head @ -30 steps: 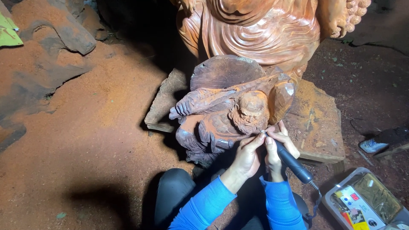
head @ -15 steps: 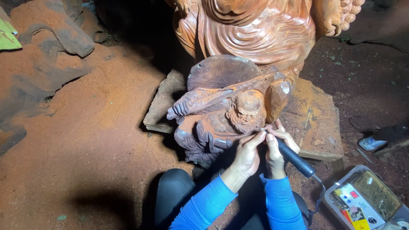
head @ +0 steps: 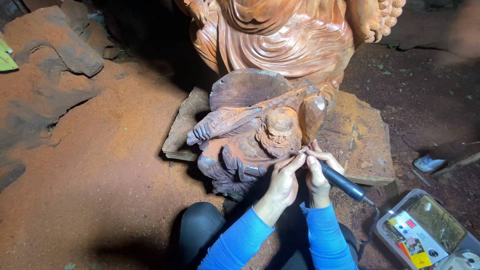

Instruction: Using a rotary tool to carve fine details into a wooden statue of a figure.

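From the head camera, the right hand (head: 318, 172) is wrapped around a dark pen-shaped carving tool (head: 340, 181), its tip set against the small wooden figure (head: 255, 137) just below the carved face; the left hand (head: 284, 180) rests beside it, fingers loosely curled, fingertips touching the carving and steadying the tool's tip, holding nothing itself; the figure lies tilted on a flat wooden slab (head: 362, 145), in front of a large carved statue (head: 285, 40); a grey control box (head: 425, 232) sits at lower right, its cord running to the tool; reddish sawdust (head: 100, 160) covers the ground on the left.
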